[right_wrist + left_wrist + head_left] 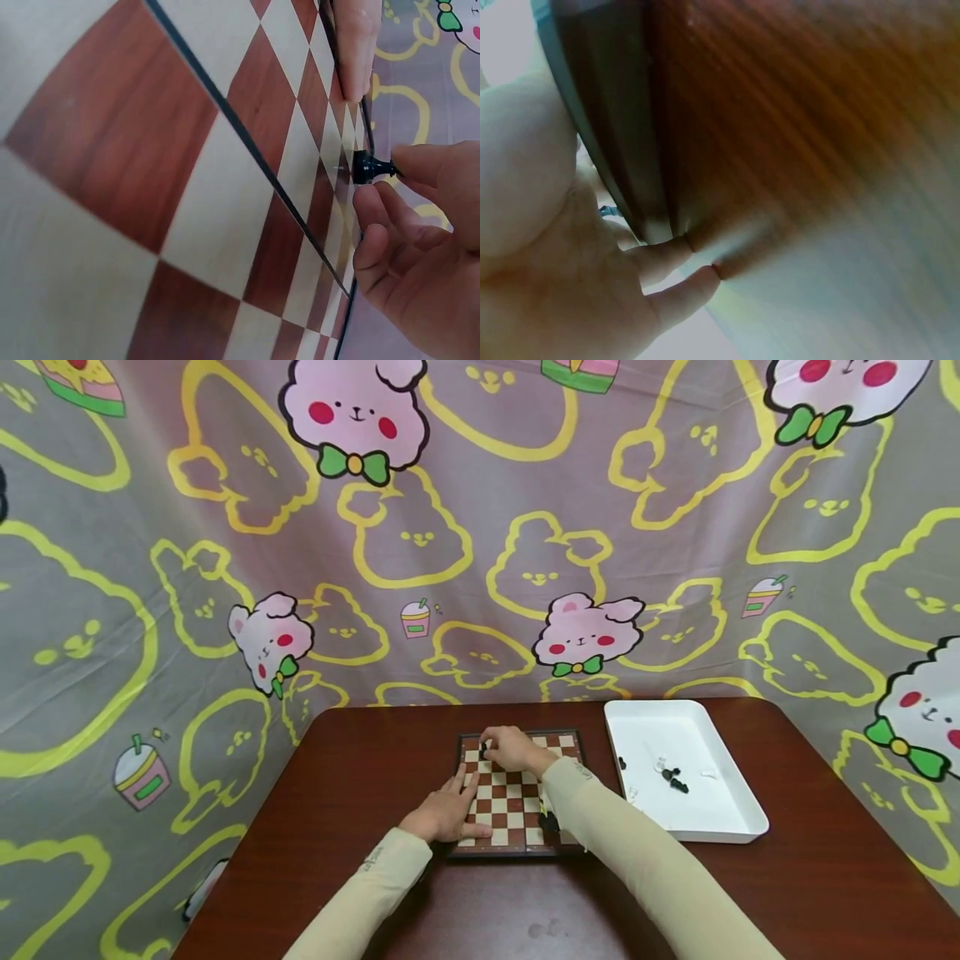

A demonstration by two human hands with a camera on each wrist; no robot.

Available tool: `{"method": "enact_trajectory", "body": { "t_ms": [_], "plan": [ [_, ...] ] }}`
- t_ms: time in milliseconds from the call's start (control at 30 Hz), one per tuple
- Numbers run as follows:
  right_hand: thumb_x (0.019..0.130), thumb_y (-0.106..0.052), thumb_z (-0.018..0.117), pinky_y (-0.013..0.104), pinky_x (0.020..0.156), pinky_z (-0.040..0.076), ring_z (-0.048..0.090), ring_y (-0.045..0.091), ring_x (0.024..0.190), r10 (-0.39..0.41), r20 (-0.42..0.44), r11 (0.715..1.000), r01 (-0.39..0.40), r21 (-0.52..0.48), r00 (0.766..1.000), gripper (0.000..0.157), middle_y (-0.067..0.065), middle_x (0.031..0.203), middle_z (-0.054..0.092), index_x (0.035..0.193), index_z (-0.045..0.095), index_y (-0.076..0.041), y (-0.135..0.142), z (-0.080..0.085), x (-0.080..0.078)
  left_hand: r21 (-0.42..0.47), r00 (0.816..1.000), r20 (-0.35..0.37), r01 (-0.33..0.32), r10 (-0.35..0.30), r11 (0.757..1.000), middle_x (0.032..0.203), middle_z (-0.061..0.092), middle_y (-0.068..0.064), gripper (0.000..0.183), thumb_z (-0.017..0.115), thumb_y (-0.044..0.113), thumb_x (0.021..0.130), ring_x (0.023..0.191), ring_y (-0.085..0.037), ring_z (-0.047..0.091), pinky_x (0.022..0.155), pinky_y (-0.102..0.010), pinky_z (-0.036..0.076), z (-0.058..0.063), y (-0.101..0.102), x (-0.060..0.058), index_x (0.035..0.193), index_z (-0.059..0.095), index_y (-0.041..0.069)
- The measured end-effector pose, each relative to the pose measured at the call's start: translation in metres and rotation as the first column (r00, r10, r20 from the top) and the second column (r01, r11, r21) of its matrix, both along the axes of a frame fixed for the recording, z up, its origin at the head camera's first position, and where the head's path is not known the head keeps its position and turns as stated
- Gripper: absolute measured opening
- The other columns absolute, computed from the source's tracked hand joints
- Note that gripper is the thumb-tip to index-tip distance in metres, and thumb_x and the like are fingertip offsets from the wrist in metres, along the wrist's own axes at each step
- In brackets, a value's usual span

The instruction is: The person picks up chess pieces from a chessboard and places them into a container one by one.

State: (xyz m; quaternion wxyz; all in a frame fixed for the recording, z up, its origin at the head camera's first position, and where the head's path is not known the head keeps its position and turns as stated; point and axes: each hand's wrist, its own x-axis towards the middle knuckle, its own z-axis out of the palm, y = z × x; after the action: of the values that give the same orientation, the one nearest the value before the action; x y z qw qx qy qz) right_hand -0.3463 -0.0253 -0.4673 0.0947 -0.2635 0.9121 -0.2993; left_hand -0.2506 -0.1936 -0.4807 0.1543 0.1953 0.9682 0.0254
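A brown-and-cream chessboard (498, 839) with a dark frame lies on the table, a seam running across its middle. Near its far left corner, my right hand (513, 749) pinches a small black chess piece (364, 166) by its narrow top, the wide base turned to the squares. The same black piece (485, 746) is partly hidden by the fingers in the head view. My left hand (444, 810) rests on the board's left edge with fingers spread; the left wrist view shows its fingertips (701, 281) against the table. Black pieces (549, 821) sit at the near side, partly behind the right sleeve.
A white tray (652, 722) stands right of the board, holding black pieces (675, 781) and white pieces (708, 774). Brown table (360, 760) surrounds the board. A patterned cloth (465, 485) hangs behind and at both sides.
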Motion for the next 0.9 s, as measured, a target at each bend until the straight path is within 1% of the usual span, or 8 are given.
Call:
{"method": "enact_trajectory", "body": {
  "t_ms": [167,267,400,567,733,900],
  "plan": [
    [0.097,-0.014,0.056,0.031,0.063,0.046,0.055,0.012,0.069,-0.023,-0.027,0.999,0.024,0.034,0.999,0.023,0.002,0.091,0.06,0.118,0.061,-0.009,0.004,-0.005,0.0,0.009,1.0,-0.002,0.016,-0.016,1.0,0.155,0.004,-0.022,0.102,0.051,0.069,0.081,0.138,-0.036,0.024,0.096,-0.05,0.04,-0.003,0.005,0.0,0.153,0.012,0.008],
    [0.097,-0.014,0.056,0.031,0.06,0.045,0.054,0.013,0.065,-0.037,-0.029,0.999,0.038,0.027,0.999,0.019,0.002,0.089,0.059,0.114,0.062,-0.009,0.006,-0.007,0.0,0.01,1.0,0.006,0.014,-0.014,1.0,0.156,0.004,-0.021,0.102,0.051,0.069,0.081,0.138,-0.036,0.024,0.097,-0.051,0.039,-0.003,0.007,0.001,0.153,0.012,0.009],
    [0.097,-0.016,0.056,0.031,0.06,0.046,0.055,0.012,0.065,-0.047,-0.031,0.999,0.047,0.001,0.998,0.016,0.003,0.093,0.061,0.11,0.062,-0.01,0.01,-0.005,0.001,0.008,1.0,0.007,0.012,-0.012,1.0,0.156,0.002,-0.02,0.102,0.051,0.07,0.081,0.138,-0.036,0.024,0.097,-0.051,0.039,-0.002,0.006,0.001,0.153,0.011,0.009],
    [0.097,-0.019,0.057,0.031,0.066,0.049,0.059,0.009,0.073,-0.041,-0.045,0.999,0.04,-0.022,0.998,0.017,0.003,0.102,0.063,0.11,0.062,-0.011,0.02,0.006,0.005,0.02,1.0,0.008,0.004,-0.005,1.0,0.155,0.003,-0.021,0.101,0.052,0.068,0.082,0.138,-0.037,0.024,0.097,-0.051,0.039,0.002,0.002,0.001,0.153,0.012,0.007],
    [0.095,-0.018,0.059,0.033,0.069,0.049,0.06,0.011,0.079,-0.03,-0.073,0.999,0.026,-0.045,0.997,0.014,0.001,0.099,0.063,0.106,0.065,-0.011,0.042,0.024,0.012,0.015,1.0,-0.003,0.002,-0.002,1.0,0.155,0.004,-0.022,0.102,0.052,0.068,0.082,0.137,-0.037,0.024,0.096,-0.051,0.039,0.003,0.0,0.002,0.152,0.014,0.007],
    [0.093,-0.017,0.061,0.034,0.072,0.049,0.06,0.014,0.086,-0.025,-0.117,0.999,0.021,-0.039,0.993,0.014,0.001,0.098,0.063,0.104,0.066,-0.009,0.071,0.037,0.019,0.014,1.0,-0.003,0.005,-0.005,1.0,0.155,0.003,-0.022,0.102,0.051,0.069,0.081,0.138,-0.037,0.024,0.097,-0.052,0.038,0.0,0.0,0.001,0.153,0.013,0.008]
  ]
}}
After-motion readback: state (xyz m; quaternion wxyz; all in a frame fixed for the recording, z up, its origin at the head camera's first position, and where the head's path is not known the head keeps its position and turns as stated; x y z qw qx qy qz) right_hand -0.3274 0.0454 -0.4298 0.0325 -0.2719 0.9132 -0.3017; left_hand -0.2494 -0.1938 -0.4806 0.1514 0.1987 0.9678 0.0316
